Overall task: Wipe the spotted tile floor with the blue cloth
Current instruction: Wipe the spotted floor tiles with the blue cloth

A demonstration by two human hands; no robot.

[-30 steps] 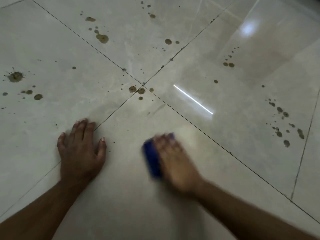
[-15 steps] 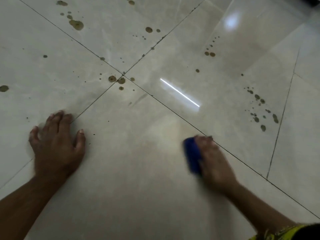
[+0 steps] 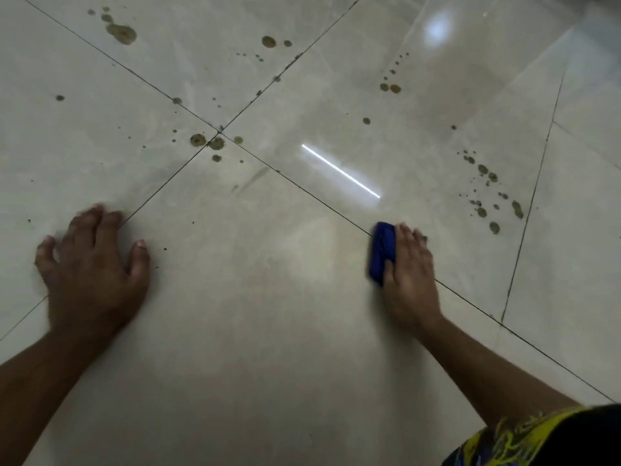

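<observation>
The glossy beige tile floor (image 3: 255,324) carries brown spots. A folded blue cloth (image 3: 380,250) lies on the grout line at the right of the near tile. My right hand (image 3: 410,275) lies flat on the cloth with straight fingers and presses it down; only the cloth's left part shows. My left hand (image 3: 90,264) rests flat on the floor at the left, fingers spread, holding nothing. Spots cluster at the four-tile joint (image 3: 215,143) and to the right of the cloth (image 3: 484,191).
More brown splashes sit at the top left (image 3: 121,33), top middle (image 3: 268,42) and upper right (image 3: 390,87). A faint smear (image 3: 255,178) marks the near tile. A lamp reflection streak (image 3: 341,171) lies ahead. My patterned yellow-and-black clothing (image 3: 544,438) fills the bottom right corner.
My right hand has slid the blue cloth to the right across the near tile up to the grout line. The left hand stays planted on the floor.
</observation>
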